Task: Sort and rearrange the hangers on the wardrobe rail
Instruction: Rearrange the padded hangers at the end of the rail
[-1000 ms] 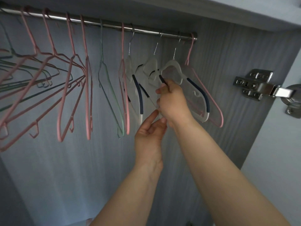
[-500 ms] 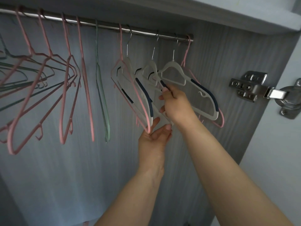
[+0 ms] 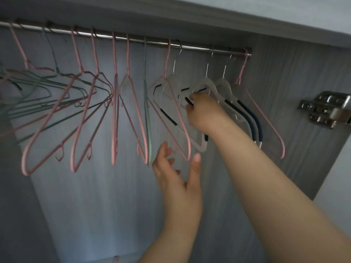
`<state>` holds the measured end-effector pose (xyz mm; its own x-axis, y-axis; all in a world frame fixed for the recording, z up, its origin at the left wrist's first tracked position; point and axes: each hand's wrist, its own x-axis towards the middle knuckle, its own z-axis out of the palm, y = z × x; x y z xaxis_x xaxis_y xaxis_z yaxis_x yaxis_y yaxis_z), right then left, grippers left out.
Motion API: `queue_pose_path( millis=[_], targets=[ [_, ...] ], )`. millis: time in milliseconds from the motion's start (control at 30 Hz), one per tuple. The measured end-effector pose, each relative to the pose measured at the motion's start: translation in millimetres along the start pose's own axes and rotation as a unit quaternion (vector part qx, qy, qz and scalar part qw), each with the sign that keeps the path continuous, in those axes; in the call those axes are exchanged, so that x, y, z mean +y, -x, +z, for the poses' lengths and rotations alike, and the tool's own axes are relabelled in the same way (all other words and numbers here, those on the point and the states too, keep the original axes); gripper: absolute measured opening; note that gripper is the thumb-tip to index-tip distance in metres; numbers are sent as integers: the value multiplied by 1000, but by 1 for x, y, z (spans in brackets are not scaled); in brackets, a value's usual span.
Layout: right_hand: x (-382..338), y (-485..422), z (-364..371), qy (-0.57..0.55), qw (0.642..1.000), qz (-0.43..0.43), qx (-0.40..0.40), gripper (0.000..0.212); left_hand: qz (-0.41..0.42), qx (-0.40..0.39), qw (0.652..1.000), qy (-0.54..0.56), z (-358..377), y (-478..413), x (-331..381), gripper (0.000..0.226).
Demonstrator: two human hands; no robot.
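Overhead, rail point(image 3: 155, 42) of pink hangers point(image 3: 114, 111), right hand point(image 3: 205, 114) on a clear hanger point(image 3: 207, 83).

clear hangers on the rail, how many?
3 clear hangers: one overlapping a pink hanger, left of the right hand; two side by side right of it. More may be hidden.
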<state>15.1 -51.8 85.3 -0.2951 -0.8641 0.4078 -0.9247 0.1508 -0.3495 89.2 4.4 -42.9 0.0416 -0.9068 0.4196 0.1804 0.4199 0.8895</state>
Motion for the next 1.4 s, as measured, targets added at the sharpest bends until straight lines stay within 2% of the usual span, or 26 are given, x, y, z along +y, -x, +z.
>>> queue_pose_path(
  millis=[67,233,600,667,800,867,1000,1167,1333,1400],
  targets=[
    [1,0,6,-25,1000,11,-2,34,13,-20,999,-25,-2,-8,6,69],
    [7,2,6,-59,998,31,8,38,38,-56,995,-67,1,-21,10,50],
    [16,3,6,-73,995,48,40,36,76,-84,990,-83,4,-9,6,49],
    [15,9,5,-33,997,21,71,38,94,-79,987,-100,4,-9,5,54],
    [2,29,3,38,975,-117,185,38,106,-71,986,-109,1,-7,6,58],
    [-5,34,7,63,974,-138,167,35,112,-74,985,-109,-2,-5,7,57],
    [-9,32,18,94,980,-118,129,30,139,-73,982,-102,-15,4,12,70],
    [-11,30,20,29,991,-79,107,36,152,-44,982,-100,-40,0,17,61],
    [-20,36,21,56,986,-48,146,30,158,-62,981,-88,-60,-1,22,42],
    [-25,41,25,52,976,-89,193,33,176,-53,979,-92,-70,3,23,37]
  ],
)
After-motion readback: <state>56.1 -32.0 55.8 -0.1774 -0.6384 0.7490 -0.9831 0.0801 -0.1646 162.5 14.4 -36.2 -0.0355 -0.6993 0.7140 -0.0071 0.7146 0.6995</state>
